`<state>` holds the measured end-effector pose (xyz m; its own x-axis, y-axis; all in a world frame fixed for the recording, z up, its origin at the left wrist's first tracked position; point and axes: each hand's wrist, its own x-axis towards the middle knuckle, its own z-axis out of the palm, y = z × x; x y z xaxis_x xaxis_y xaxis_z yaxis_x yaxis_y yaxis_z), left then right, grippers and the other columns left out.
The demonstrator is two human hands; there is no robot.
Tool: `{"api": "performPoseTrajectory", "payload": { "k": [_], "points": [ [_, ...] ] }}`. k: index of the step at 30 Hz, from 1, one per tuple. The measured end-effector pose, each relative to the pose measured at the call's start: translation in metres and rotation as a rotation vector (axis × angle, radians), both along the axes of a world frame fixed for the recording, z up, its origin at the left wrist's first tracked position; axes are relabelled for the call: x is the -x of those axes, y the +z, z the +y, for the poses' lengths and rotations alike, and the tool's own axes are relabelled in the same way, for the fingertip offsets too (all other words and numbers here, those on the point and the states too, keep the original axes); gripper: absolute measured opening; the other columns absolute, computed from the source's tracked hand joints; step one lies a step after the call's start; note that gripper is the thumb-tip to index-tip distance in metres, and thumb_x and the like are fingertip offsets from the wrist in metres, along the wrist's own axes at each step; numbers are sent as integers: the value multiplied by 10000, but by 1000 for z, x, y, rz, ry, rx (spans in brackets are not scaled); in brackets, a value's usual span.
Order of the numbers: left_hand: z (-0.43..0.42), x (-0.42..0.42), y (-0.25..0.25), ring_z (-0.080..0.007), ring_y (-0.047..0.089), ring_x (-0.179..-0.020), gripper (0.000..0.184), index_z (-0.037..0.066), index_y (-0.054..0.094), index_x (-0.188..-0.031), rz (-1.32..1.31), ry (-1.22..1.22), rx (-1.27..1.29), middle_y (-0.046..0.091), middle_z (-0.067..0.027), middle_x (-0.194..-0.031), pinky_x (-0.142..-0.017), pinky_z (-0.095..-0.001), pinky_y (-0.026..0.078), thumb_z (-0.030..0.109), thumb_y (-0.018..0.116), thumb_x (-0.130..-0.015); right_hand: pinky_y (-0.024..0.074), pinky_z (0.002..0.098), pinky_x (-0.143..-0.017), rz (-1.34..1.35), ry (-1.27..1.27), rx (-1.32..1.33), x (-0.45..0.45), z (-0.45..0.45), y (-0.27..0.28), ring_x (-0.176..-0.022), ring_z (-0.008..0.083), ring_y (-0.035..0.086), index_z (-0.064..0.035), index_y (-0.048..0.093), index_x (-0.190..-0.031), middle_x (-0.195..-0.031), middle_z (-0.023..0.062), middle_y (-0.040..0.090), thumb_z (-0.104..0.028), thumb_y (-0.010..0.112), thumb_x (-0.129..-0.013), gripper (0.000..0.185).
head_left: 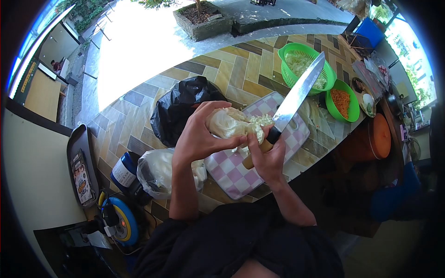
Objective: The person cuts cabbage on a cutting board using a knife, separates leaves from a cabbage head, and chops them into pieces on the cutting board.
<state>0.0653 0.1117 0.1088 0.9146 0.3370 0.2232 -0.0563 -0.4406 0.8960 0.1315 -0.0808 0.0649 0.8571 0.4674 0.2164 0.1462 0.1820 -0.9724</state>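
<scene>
My left hand [194,136] is wrapped round a pale piece of cabbage [226,123], thumb in front and fingers behind. Wrapped around the wooden handle of a large kitchen knife [302,88] is my right hand [269,160], the blade pointing up and away to the right. My right thumb and fingertips are at the shredded end of the cabbage. Below both hands lies a pink-and-white checkered cutting board [234,178]. Fine cabbage shreds [262,121] hang at the cut end, and some of them seem to lie on the board.
A green colander [283,69] with shredded cabbage and a green bowl [354,111] with orange shreds stand at the back right. A black plastic bag [169,109] and a clear bag [160,173] sit left of the board. Beyond are a blue container [124,169] and dark tray [76,139].
</scene>
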Motion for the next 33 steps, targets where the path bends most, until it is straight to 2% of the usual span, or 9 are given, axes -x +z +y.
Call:
{"api": "performPoseTrajectory", "payload": {
  "k": [1, 4, 10, 14, 16, 19, 22, 25, 33],
  "points": [
    [-1, 1, 3, -304, 683, -1150, 852, -19, 689, -1258, 6, 0, -5, 695, -158, -1227, -1033, -422, 525, 454, 993, -618, 536, 250, -710, 147, -4, -30, 2, 1, 3, -855, 60, 606, -53, 501, -1026, -964, 20, 603, -57, 744, -965, 250],
    [-2, 3, 4, -305, 678, -1161, 832, -19, 690, -1258, -16, 2, -59, 693, -161, -1230, -1033, -419, 529, 429, 989, -624, 516, 254, -700, -66, -156, 0, -2, 8, -19, -833, 68, 580, -43, 509, -1041, -958, 21, 585, -50, 738, -966, 241],
    [-20, 7, 16, -282, 682, -1164, 781, -12, 692, -1266, -51, 126, -156, 678, -154, -1242, -1021, -409, 541, 347, 994, -641, 523, 271, -806, -80, -223, -46, 2, 20, -12, -924, 91, 585, -35, 511, -1150, -1030, 29, 595, -96, 773, -977, 320],
    [-20, 11, 19, -275, 691, -1156, 761, -8, 695, -1265, -61, 156, -178, 676, -152, -1243, -1009, -410, 549, 322, 994, -648, 519, 287, -732, -13, -130, -167, -2, 25, -15, -888, 110, 603, -17, 497, -1103, -1033, 73, 621, -121, 770, -982, 316],
    [-18, 12, 19, -292, 686, -1147, 767, 3, 695, -1266, -45, 155, -177, 672, -150, -1229, -994, -416, 550, 355, 977, -646, 517, 296, -722, -34, -94, -203, -4, 27, -20, -879, 116, 611, -12, 512, -1087, -1018, 82, 634, -137, 766, -987, 300],
    [-18, 13, 19, -281, 695, -1135, 761, 4, 696, -1268, -10, 146, -167, 676, -149, -1231, -990, -407, 553, 355, 984, -656, 512, 302, -707, -254, -183, 58, -12, 21, -23, -840, 115, 610, -13, 539, -1049, -962, 66, 635, -155, 764, -993, 272],
    [-19, 13, 20, -268, 704, -1124, 759, -1, 695, -1266, -2, 147, -170, 680, -150, -1230, -985, -399, 557, 353, 992, -665, 504, 306, -691, -261, -215, 27, -14, 23, -28, -804, 108, 601, -21, 561, -1019, -930, 45, 635, -169, 761, -997, 250],
    [-18, 11, 17, -290, 697, -1114, 770, -6, 693, -1258, -20, 154, -163, 685, -150, -1201, -978, -406, 555, 390, 971, -659, 519, 295, -704, -151, -255, -47, -12, 28, -33, -824, 109, 622, -25, 558, -1049, -952, 39, 641, -144, 775, -984, 256],
    [-10, 13, 15, -313, 703, -1108, 843, -14, 694, -1255, 27, 145, -136, 695, -156, -1188, -977, -418, 556, 465, 982, -623, 579, 294, -777, -31, -38, -51, 1, 11, -30, -930, 131, 676, -43, 464, -1225, -1107, 84, 648, -106, 803, -957, 436]
  ]
}}
